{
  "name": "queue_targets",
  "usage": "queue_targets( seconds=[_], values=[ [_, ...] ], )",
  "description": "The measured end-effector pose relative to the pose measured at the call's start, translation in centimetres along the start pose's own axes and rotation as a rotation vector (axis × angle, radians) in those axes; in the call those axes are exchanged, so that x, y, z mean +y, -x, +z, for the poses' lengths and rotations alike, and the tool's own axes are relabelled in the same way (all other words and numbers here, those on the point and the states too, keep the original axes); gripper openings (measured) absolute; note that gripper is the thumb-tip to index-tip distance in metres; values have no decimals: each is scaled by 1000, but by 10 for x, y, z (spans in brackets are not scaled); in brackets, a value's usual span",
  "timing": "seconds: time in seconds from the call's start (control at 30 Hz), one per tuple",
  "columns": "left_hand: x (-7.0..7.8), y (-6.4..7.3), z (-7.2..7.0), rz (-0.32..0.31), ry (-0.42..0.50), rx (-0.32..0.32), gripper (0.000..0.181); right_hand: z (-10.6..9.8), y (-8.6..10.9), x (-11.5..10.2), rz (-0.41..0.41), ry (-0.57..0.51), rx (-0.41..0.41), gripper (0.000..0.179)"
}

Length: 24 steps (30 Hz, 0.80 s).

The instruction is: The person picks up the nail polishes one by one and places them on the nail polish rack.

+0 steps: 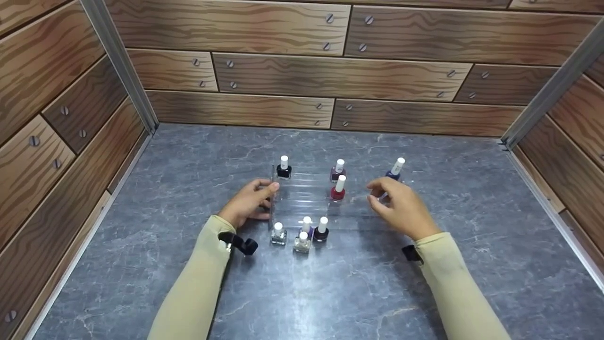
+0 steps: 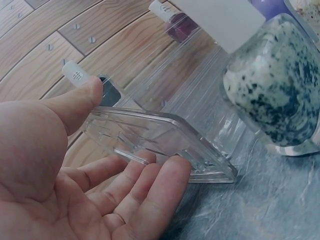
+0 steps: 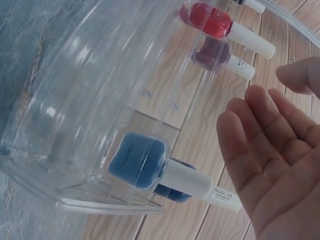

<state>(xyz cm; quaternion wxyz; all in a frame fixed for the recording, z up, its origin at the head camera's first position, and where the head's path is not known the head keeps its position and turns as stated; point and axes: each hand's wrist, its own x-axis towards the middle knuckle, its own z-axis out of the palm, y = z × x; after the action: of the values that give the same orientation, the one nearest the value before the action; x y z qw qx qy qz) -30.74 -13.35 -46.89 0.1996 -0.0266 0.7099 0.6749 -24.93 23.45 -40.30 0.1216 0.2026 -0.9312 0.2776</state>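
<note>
A clear tiered display rack (image 1: 299, 194) stands on the table, carrying nail polish bottles. My left hand (image 1: 250, 200) grips its left side panel, thumb at the upper edge and fingers against the outside. Over the right end is my right hand (image 1: 401, 208), fingers loosely bent and nothing between them. Just below it, the right wrist view shows a blue polish bottle (image 3: 137, 160) in the rack, with a darker blue bottle (image 3: 175, 194) behind. A black bottle (image 1: 284, 170) sits at the back left. Toward the right stand a plum bottle (image 1: 339, 174) and a red bottle (image 1: 338, 192).
Several polish bottles are grouped before the rack: a speckled one (image 1: 278, 236), a pale glittery one (image 1: 302, 244), a purple one (image 1: 307, 227) and a black one (image 1: 321, 232). Wood-patterned walls (image 1: 278, 75) border the grey marbled table (image 1: 212, 151) at the back and sides.
</note>
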Motion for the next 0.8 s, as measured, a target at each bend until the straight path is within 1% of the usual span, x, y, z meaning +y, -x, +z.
queue_targets(
  seconds=[0.1, 0.27, 0.5, 0.8],
  values=[
    [0, 0, 0, 1, 0, 1, 63, 0, 0, 0, 10, -4, -17, 21],
    [1, 1, 0, -1, 5, -1, 64, -1, 0, 1, 6, 0, -17, 20],
    [3, 2, 1, 7, 9, -6, 60, -1, 0, 1, -1, 11, -19, 20],
    [3, 2, 0, -4, 11, -14, 60, 2, 0, 2, -5, 33, -45, 17]
  ],
)
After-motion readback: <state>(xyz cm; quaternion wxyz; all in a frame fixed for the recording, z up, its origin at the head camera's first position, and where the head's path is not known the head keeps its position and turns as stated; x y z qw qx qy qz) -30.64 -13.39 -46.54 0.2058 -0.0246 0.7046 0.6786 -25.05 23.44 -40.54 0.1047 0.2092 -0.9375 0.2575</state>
